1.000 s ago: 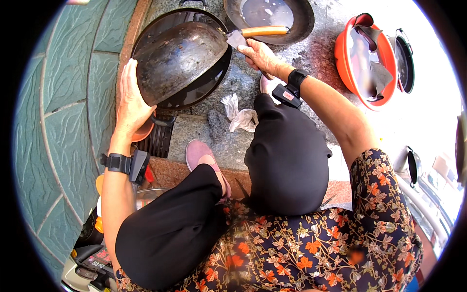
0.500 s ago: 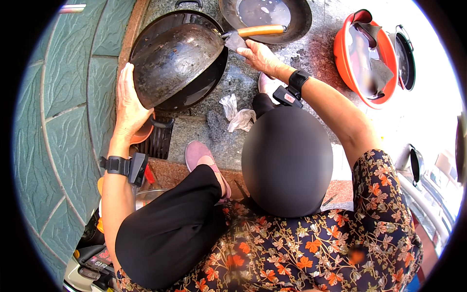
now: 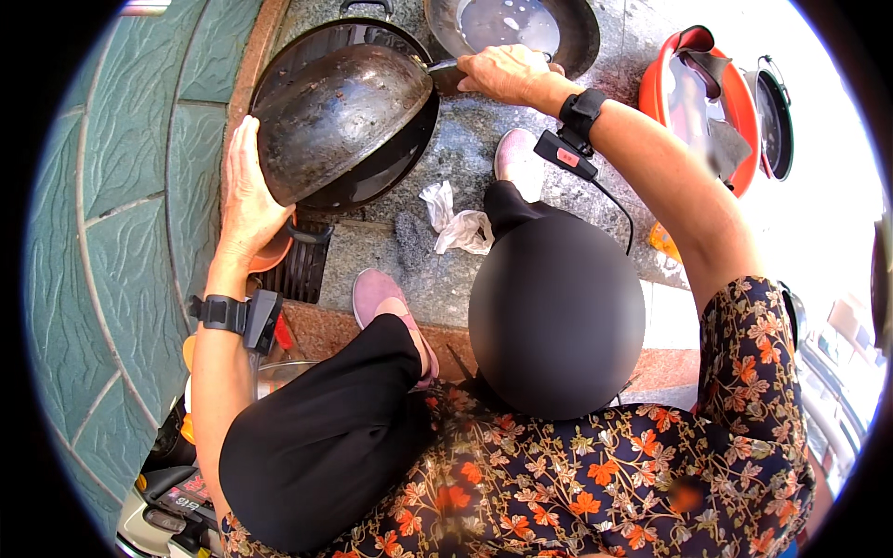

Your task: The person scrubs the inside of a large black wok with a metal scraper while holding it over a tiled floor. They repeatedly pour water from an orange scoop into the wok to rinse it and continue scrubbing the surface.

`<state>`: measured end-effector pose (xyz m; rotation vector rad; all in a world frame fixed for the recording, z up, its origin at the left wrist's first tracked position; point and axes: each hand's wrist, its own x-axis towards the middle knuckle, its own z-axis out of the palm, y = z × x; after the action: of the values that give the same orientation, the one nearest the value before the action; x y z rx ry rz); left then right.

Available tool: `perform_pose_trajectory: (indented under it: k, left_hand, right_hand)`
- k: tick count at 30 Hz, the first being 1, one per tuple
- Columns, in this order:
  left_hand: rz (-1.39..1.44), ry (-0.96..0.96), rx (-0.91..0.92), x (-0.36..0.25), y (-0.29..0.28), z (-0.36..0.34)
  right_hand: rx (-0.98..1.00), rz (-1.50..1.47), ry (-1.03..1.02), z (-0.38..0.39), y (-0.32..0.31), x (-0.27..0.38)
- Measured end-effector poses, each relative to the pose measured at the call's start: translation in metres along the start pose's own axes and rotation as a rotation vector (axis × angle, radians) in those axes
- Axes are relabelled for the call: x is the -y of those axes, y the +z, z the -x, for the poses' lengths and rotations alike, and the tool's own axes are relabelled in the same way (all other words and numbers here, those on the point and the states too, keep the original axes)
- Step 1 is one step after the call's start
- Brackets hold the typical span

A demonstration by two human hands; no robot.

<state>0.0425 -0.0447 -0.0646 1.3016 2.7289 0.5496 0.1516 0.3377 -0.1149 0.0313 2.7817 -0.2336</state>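
Note:
A sooty, tilted wok shows me its rounded dark underside, held over a larger black pan on the ground. My left hand grips the wok's near-left rim, fingers stretched up along its side. My right hand is closed over the wok's handle, which is now almost wholly hidden beneath it. By its fingertips, where handle meets wok, shows a dark scrap, like a piece of sheet or cloth. How that scrap sits around the handle cannot be made out.
Another wok with cloudy liquid lies beyond my right hand. A red-orange basin with dark sheets and a black pan stand right. Crumpled white tissue lies near my feet. A drain grate is below my left hand.
My right hand has slid rightward and up along the handle, from its base to over the wooden part, covering it. My left hand and the wok have barely moved.

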Motion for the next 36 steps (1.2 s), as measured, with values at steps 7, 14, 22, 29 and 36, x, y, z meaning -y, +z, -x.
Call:
perform_pose_trajectory:
  k: [7, 14, 22, 29, 36]
  left_hand:
    - [0.037, 0.001, -0.002, 0.002, 0.002, 0.002]
    - [0.044, 0.004, -0.012, 0.003, 0.001, 0.003]
    - [0.039, -0.022, -0.007, 0.002, 0.0, 0.003]
    - [0.035, -0.028, -0.004, -0.001, -0.001, 0.003]
    - [0.049, -0.016, -0.006, 0.003, 0.002, 0.003]
  right_hand:
    - [-0.055, 0.148, -0.211, 0.01, -0.022, 0.009]
    - [-0.069, 0.273, -0.347, 0.015, -0.056, 0.035]
    - [-0.055, 0.275, -0.145, -0.006, -0.033, 0.003]
    - [-0.049, 0.285, -0.199, -0.024, -0.007, 0.003]
    - [-0.076, 0.288, -0.265, -0.014, -0.023, 0.009]
